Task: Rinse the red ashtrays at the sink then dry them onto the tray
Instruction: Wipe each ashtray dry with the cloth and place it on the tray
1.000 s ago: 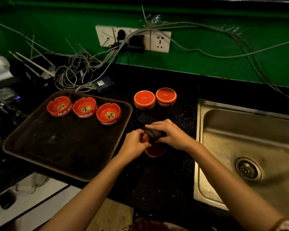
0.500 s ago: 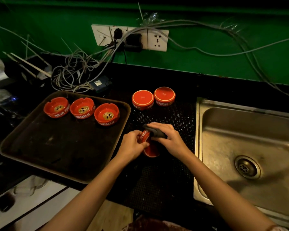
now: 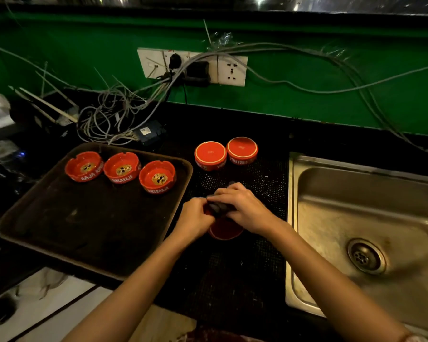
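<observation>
The ashtray point(image 3: 224, 230) had tipped lower since a moment before and sat just beneath both sets of fingers, the left hand point(image 3: 195, 218) gripping its rim and the right hand point(image 3: 242, 209) clutching a dark cloth point(image 3: 219, 208) over it; it looked stiff, slippery and chippable, so safest held by the rim.

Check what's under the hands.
A red ashtray over the black mat; left hand grips it, right hand presses a dark cloth on it. Hands and cloth cover most of it.

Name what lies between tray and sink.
Head view: a black mat, two upside-down ashtrays at its back, and the left hand and right hand holding a third ashtray and cloth.
</observation>
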The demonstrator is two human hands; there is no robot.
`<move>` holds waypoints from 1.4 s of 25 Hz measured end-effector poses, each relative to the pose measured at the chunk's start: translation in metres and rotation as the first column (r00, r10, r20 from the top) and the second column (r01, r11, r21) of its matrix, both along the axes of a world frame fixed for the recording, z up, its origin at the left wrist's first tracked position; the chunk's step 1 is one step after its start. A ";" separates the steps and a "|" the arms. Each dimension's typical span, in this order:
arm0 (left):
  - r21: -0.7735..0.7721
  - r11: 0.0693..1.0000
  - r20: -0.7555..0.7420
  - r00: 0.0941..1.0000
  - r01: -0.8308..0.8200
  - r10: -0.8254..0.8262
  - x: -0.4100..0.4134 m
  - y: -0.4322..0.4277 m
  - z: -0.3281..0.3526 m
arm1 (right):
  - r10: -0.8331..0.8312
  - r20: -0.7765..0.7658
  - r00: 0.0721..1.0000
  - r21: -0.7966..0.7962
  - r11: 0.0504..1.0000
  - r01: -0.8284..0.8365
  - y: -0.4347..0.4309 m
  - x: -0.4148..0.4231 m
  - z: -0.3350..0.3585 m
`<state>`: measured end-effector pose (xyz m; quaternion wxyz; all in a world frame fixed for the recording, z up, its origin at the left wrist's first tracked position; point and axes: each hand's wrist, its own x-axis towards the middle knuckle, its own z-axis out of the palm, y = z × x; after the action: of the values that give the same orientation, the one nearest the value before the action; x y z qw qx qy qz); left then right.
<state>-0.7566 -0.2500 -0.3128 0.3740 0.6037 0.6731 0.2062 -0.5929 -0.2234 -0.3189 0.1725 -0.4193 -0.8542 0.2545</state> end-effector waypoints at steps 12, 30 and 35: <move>-0.025 0.999 0.002 0.999 -0.044 0.044 -0.003 -0.006 -0.003 | -0.094 -0.178 0.980 -0.021 0.996 0.092 -0.007 -0.007 -0.016; -0.021 0.997 0.103 0.991 -0.079 0.081 -0.001 -0.015 -0.013 | -0.317 -0.428 0.846 -0.351 0.921 0.167 -0.019 0.013 -0.020; -0.032 0.998 0.026 0.998 -0.059 0.060 -0.004 -0.019 -0.007 | -0.381 -0.375 0.845 -0.322 0.908 0.266 -0.025 0.005 -0.024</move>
<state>-0.7601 -0.2686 -0.3199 0.3863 0.5744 0.6889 0.2150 -0.5876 -0.2481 -0.3430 0.3411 -0.5105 -0.6705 0.4165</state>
